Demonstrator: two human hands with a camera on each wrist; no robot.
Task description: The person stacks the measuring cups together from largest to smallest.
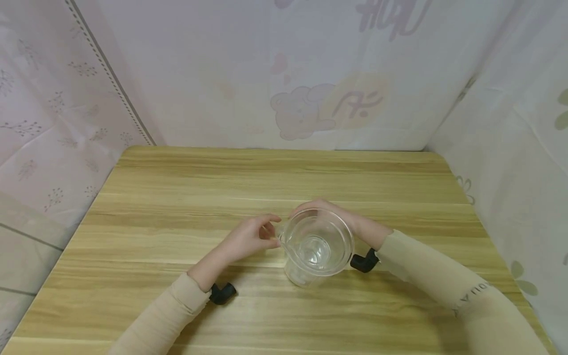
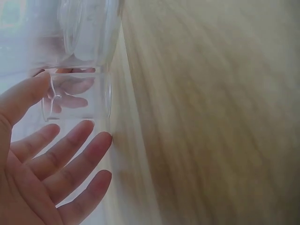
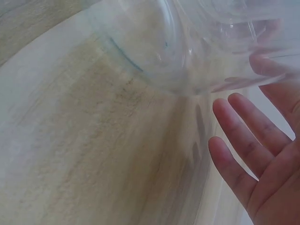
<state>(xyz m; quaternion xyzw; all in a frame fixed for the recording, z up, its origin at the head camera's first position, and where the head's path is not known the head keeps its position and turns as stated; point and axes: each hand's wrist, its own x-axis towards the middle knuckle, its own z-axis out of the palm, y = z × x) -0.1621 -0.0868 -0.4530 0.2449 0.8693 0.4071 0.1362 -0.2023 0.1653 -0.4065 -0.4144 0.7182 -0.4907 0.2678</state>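
Note:
A clear pitcher (image 1: pixel 316 250), its wide round rim facing up, stands on the wooden table between both hands. What looks like its clear handle (image 2: pixel 109 96) juts toward my left hand (image 1: pixel 250 237). The left thumb and fingers stand apart on either side of that handle; in the left wrist view the fingers are spread and only slightly bent. My right hand (image 1: pixel 330 209) is at the pitcher's far right side, partly behind the clear wall. Its fingers (image 3: pixel 239 124) extend loosely along the pitcher in the right wrist view; whether they touch it I cannot tell.
The wood-grain table (image 1: pixel 177 197) reaches back to a pale printed curtain (image 1: pixel 213 74), with more printed cloth on both sides. A black angled piece (image 1: pixel 223 294) sits at the left wrist, and another black piece (image 1: pixel 365 261) at the right wrist.

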